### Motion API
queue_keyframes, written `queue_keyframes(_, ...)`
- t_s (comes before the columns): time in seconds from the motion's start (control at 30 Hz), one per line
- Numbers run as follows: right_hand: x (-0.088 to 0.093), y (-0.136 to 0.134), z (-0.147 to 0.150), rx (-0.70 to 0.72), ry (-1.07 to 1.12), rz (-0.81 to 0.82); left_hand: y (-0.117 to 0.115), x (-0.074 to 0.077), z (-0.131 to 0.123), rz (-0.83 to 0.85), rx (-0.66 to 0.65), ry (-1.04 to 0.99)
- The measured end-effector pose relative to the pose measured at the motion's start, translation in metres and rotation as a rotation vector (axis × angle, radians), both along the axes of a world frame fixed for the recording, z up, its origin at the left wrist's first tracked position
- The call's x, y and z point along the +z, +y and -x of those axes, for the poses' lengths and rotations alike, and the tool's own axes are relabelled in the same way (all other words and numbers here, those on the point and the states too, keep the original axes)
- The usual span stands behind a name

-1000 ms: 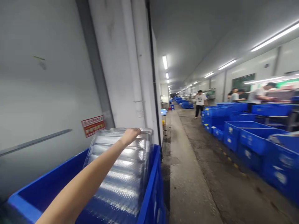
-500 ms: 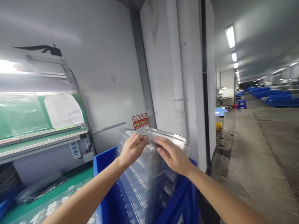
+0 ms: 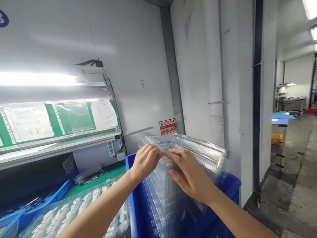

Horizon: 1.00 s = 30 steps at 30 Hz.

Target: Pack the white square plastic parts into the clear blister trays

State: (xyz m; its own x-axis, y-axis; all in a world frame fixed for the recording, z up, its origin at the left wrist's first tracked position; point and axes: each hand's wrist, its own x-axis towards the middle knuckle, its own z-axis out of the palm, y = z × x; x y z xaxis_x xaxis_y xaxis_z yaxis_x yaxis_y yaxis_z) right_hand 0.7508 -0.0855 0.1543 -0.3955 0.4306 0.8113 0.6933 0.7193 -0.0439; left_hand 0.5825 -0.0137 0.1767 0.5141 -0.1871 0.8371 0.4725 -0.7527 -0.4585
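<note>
Near the far wall, in the blue crate [image 3: 130, 195], a stack of clear plastic trays [image 3: 156, 201] stands on edge. From here, the long axis of the stack goes nearly upright, from inside the crate up to the top rims, and the top end points up and toward the wall. One ribbed tray [image 3: 200, 152] at the right side of the stack tilts out to the right, so its long axis slants more than the others.

My left hand [image 3: 145, 162] is at the left part of the top edge. Its fingers [image 3: 151, 151] are pressed together and curl over the thin rims, and they seem to pinch them. My right hand [image 3: 192, 175] is just beside it, almost touching, and it is the nearer hand to the ribbed tray. Its fingers [image 3: 177, 153] are a little spread on the rim, and the thumb [image 3: 174, 175] lies lower on the tray face. I cannot tell how hard this hand presses.

At the left, a tray of small white parts [image 3: 79, 208] lies on the green surface [image 3: 115, 173], beside the crate. A red warning sign [image 3: 167, 126] is on the wall above the stack.
</note>
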Motion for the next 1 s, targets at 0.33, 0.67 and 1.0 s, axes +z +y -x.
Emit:
queue_keyframes(0.33,0.001,-0.004,0.006,-0.010,-0.004,-0.057,-0.021,0.012,0.014,-0.059,0.171,0.224)
queue_keyframes(0.67,0.000,-0.015,0.007,-0.002,0.018,-0.170,-0.040,0.020,0.023,-0.172,0.180,0.320)
queue_keyframes(1.0,-0.003,-0.011,0.007,-0.026,0.056,-0.208,-0.060,0.028,0.045,-0.207,0.238,0.348)
